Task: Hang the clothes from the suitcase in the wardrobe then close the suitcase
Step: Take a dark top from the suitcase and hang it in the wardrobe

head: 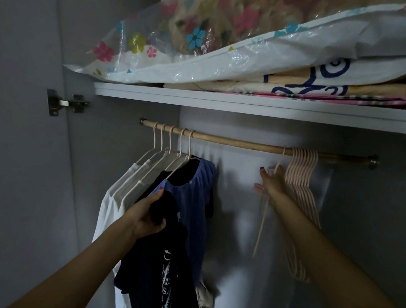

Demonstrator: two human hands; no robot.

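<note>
Inside the wardrobe (253, 203), left hand (147, 215) clutches a dark shirt (158, 269) at seven o'clock; right hand (272, 181) pinches a hanger (263, 218) at three.

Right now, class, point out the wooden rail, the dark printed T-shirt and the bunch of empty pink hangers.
wooden rail (240, 143): head view, bare middle stretch.
dark printed T-shirt (158, 264): head view, front of the shirt beside the print.
empty pink hangers (300, 180): head view, upper necks of the bunch.

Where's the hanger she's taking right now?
In the head view, the single pink hanger hangs on the wooden rod right of centre, just left of the bunch of empty hangers, with the right hand gripping it below the hook.
</note>
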